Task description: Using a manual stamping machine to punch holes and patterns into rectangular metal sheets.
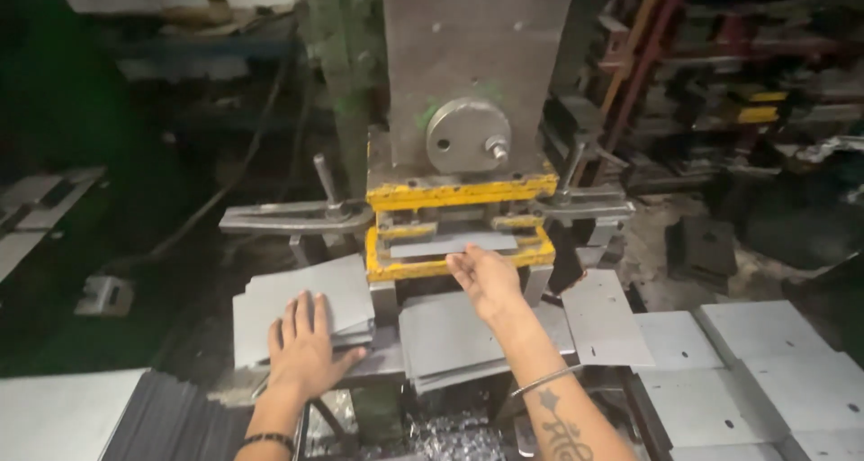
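The left hand [304, 349] lies flat, palm down and fingers spread, on top of a loose stack of thin grey sheet-metal blanks [301, 306] at the left of the press bed; it presses the stack rather than clasping anything. To its right, in the middle, a second pile of the same grey blanks [445, 340] sits just in front of the machine. Above that pile the right hand [486, 277] reaches forward, its fingertips pinching the near edge of a single flat grey metal blank [450, 242] that rests inside the yellow-painted steel die frame [387, 265], under the heavy grey press block [472, 56]. The step in hand looks like seating that blank in the die: it lies roughly level and mostly within the frame, though whether it sits against a stop I cannot tell. The next move would seem to call for the fingers coming fully clear of the yellow frame. The blank itself looks dull, smooth and rectangular, thin enough to flex. Farther right, pale grey punched metal plates [756, 371] lie spread in overlapping rows, well apart from both hands.
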